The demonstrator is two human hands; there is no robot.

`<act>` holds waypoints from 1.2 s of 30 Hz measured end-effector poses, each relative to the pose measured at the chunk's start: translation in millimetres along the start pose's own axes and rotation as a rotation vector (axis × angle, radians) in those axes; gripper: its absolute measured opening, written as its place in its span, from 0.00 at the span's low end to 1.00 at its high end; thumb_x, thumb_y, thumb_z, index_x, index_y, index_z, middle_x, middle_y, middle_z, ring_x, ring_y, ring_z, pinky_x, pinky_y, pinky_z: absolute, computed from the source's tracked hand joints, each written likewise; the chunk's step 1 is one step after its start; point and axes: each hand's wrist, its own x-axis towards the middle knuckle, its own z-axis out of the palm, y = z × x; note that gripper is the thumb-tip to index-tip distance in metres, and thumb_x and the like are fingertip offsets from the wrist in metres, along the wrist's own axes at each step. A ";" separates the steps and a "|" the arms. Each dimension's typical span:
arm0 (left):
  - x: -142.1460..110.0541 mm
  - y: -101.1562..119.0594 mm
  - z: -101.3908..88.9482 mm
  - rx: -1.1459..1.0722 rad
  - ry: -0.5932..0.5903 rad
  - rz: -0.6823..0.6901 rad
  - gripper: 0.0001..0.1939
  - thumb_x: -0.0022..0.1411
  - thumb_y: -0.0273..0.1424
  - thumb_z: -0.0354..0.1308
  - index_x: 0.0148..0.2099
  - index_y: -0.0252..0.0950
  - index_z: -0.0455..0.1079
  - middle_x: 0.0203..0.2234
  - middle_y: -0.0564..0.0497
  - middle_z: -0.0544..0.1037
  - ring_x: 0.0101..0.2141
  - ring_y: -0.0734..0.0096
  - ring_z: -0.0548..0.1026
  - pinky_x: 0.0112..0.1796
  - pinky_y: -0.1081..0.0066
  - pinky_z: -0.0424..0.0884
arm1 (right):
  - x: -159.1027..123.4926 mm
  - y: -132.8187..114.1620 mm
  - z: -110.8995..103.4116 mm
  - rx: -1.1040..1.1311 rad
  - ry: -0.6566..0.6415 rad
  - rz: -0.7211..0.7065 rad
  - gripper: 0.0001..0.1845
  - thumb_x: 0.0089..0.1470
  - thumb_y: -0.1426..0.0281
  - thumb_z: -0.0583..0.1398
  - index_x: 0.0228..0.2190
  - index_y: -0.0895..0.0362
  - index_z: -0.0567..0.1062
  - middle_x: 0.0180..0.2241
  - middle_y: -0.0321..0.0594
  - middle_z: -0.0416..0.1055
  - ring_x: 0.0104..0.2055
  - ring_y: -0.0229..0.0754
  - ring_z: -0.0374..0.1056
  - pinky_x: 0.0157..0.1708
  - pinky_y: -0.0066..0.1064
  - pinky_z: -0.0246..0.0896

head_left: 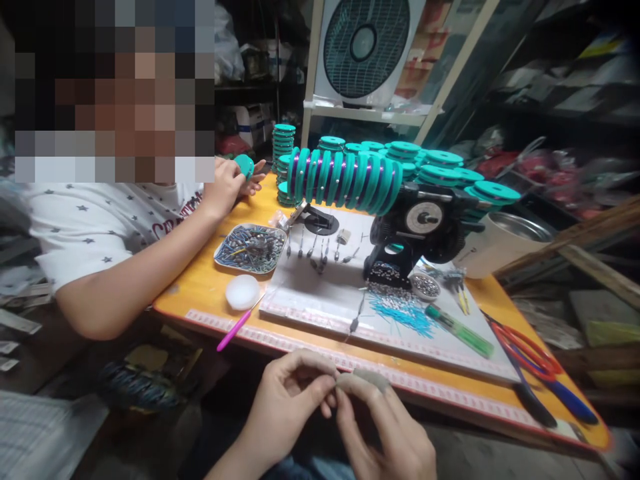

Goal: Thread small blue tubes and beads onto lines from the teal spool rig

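Note:
Just off the table's front edge, my left hand [295, 403] and my right hand [383, 417] come together with thumbs and fingertips pinched. Whatever lies between the fingers is hidden or too small to make out. Pale coverings show on some of the fingers. Closest to them on the white board [310, 293] is a small dark sinker-like piece [355, 325] on a thin line. Beyond it, several similar dark pieces [320, 257] hang from a row of teal line spools [345, 177] mounted on a black stand [420, 220].
A tray of small metal parts [250, 248], a white round lid [243, 292] and a pink-handled tool [239, 330] lie left. Blue tube pieces [403, 313], a green tube [460, 331] and red-handled pliers [530, 350] lie right. At left, another person's hand [225, 187] holds a teal spool [245, 165].

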 end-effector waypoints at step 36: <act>-9.6 6.9 -13.5 0.760 0.020 0.547 0.15 0.59 0.16 0.53 0.43 0.43 0.65 0.32 0.58 0.76 0.32 0.76 0.77 0.38 0.77 0.73 | 22.8 8.7 -6.4 0.242 -0.316 0.078 0.22 0.69 0.76 0.52 0.60 0.48 0.65 0.45 0.39 0.72 0.49 0.37 0.72 0.49 0.24 0.68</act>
